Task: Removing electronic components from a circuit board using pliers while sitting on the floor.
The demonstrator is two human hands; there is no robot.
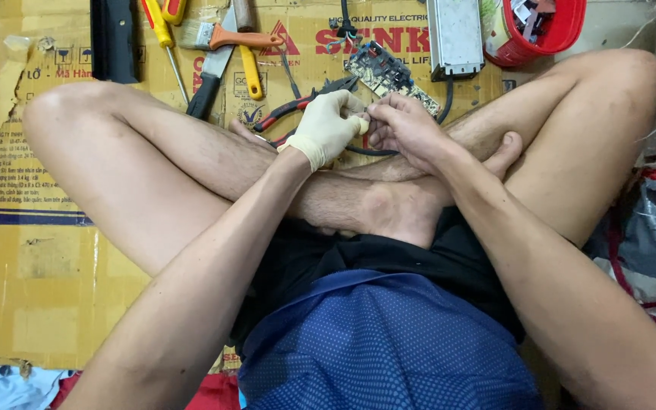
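Head view: the gloved left hand [326, 127] and bare right hand [402, 129] meet above the crossed shins, both pinching a black cable [377, 152] (fingertips touching); red-handled pliers [298, 106] and a circuit board [389, 74] lie just beyond on flattened cardboard [39, 258].

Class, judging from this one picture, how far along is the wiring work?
Done: tools laid out, pliers beside the circuit board. In hand: gloved left hand and bare right hand pinch something small, perhaps a wire end, too small to tell. Left: board lies untouched beyond the hands.
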